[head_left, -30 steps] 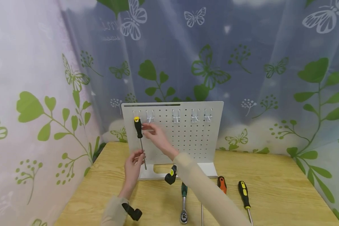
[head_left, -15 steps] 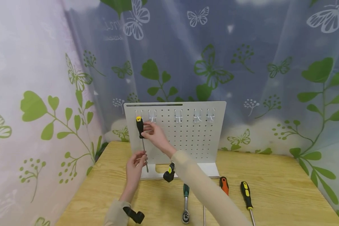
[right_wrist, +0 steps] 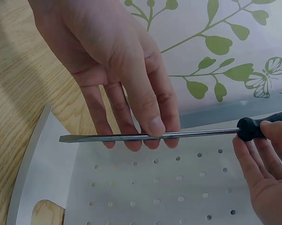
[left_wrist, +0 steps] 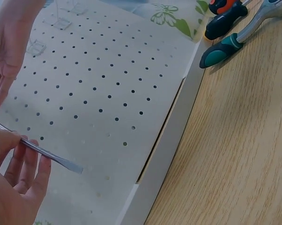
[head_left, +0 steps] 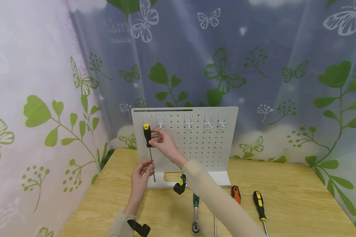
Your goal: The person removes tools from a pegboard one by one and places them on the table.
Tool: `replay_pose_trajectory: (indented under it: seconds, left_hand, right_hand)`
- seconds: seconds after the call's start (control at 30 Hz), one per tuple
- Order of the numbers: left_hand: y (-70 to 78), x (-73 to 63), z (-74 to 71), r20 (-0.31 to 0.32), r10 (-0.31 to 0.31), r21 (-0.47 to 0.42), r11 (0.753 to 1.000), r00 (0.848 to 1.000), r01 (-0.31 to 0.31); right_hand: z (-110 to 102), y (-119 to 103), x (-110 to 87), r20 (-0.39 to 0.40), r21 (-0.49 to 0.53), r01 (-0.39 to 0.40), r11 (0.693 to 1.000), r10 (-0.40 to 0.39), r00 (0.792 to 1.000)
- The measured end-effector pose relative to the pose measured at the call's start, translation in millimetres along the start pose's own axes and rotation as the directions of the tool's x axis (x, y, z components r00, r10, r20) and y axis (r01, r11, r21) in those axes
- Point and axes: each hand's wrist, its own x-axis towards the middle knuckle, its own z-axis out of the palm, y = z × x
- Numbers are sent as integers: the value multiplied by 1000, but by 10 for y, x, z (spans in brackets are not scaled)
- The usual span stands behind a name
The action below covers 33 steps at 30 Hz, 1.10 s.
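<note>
A flat-blade screwdriver (head_left: 147, 135) with a black handle and yellow end stands nearly upright before the left side of a white pegboard (head_left: 201, 148). My right hand (head_left: 166, 144) holds the handle near its lower end, thumb and fingers on opposite sides in the right wrist view. Lower down, my left hand (head_left: 140, 176) pinches the steel shaft (right_wrist: 197, 134) between thumb and fingers, with the flat tip (left_wrist: 74, 166) sticking out past them. The handle's yellow end is close to the leftmost wire hook (head_left: 146, 119), which it partly hides.
More wire hooks (head_left: 188, 122) run along the board's upper part. On the wooden table (head_left: 284, 177) lie a green-handled ratchet wrench (head_left: 195, 214), an orange-handled screwdriver (head_left: 235, 194) partly behind my right sleeve, and a black-and-yellow screwdriver (head_left: 258, 202). A patterned curtain (head_left: 255, 82) hangs behind.
My right fingers, a little apart from the handle a second ago, have closed in on its lower part. The screwdriver has dropped very slightly; my left hand keeps its pinch on the shaft.
</note>
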Motion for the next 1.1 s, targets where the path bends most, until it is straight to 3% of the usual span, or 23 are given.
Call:
replay_pose_trajectory:
  seconds: [0.17,0.5,0.8,1.1]
  left_hand:
    - [42,-53,-24,23,-7,-12,1000,1000,7]
    - [192,-197,-60,79,-43,-68,996,996,49]
    - [327,-307,-67,92,-50,-63,996,995,56]
    - [370,-339,-75,106,-64,-61,996,992,71]
  right_hand:
    - [-8,-25,-32,9,0,-9,1000,9,1000]
    - [-69,-63,-94,42,98,-12,995,8,999]
    - [-104,-99,-137,66,129,-20,991,12,998]
    - [-123,-153,-187,82,148,-16,989,4,997]
